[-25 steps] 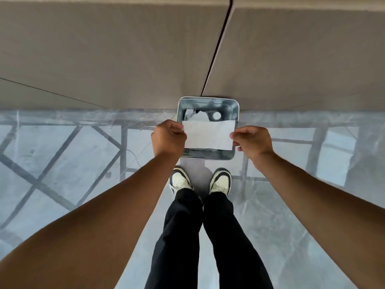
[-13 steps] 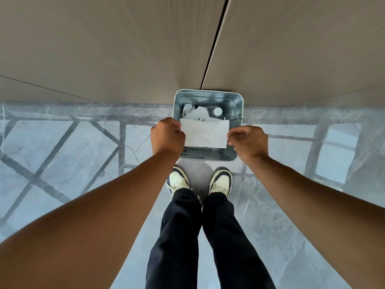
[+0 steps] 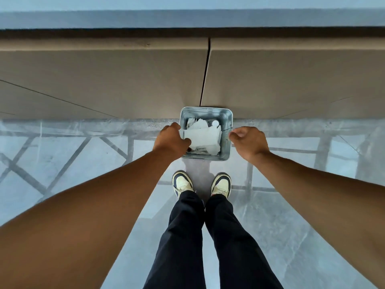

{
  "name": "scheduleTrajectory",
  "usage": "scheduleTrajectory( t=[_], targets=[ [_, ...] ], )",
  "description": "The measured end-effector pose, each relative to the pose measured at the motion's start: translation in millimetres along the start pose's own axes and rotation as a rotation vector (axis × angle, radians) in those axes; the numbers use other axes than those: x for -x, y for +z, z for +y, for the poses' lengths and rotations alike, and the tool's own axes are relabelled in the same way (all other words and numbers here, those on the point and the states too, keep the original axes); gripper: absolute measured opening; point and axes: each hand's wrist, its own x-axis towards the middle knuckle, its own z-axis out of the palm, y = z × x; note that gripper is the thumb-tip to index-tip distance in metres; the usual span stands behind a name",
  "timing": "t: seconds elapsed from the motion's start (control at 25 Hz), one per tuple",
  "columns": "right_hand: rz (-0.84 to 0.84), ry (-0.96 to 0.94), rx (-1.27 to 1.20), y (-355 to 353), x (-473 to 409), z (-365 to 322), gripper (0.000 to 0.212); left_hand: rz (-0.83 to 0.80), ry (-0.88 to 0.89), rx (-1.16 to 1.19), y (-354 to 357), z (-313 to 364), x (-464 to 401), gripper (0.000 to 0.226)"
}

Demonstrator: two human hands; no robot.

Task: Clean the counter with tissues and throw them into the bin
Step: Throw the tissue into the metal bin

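Directly below, the metal bin (image 3: pixel 227 122) holds the tissue (image 3: pixel 203 136), its long axis running left to right. My left hand (image 3: pixel 170 140) pinches its left end, a closed grip; my right hand (image 3: pixel 249 140) hangs loosely curled and empty just beside the bin's right rim. Letting go looks like the remaining step.

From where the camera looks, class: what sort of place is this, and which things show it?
Probably indoors at a kitchen or service counter: a grey counter edge over plain cabinet fronts, a glossy marble-look floor, and a small metal bin of used tissues.
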Motion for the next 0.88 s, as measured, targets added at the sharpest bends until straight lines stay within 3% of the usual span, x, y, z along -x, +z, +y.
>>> scheduleTrajectory(
  t=[0.16,0.44,0.64,0.88],
  targets=[
    [-0.181,-0.167,0.315,-37,39,-30,0.056,-0.05,0.075,-0.21,-44,18,44,0.063],
    [-0.191,-0.235,0.342,-107,112,-86,0.057,-0.018,0.103,-0.482,-116,43,136,0.085],
    [-0.218,-0.252,0.418,-153,155,-128,0.078,0.061,0.153,-0.437,-174,66,184,0.09],
    [-0.171,-0.347,0.44,-219,182,-187,0.082,0.14,0.235,-0.436,-244,119,217,0.096]
  ],
)
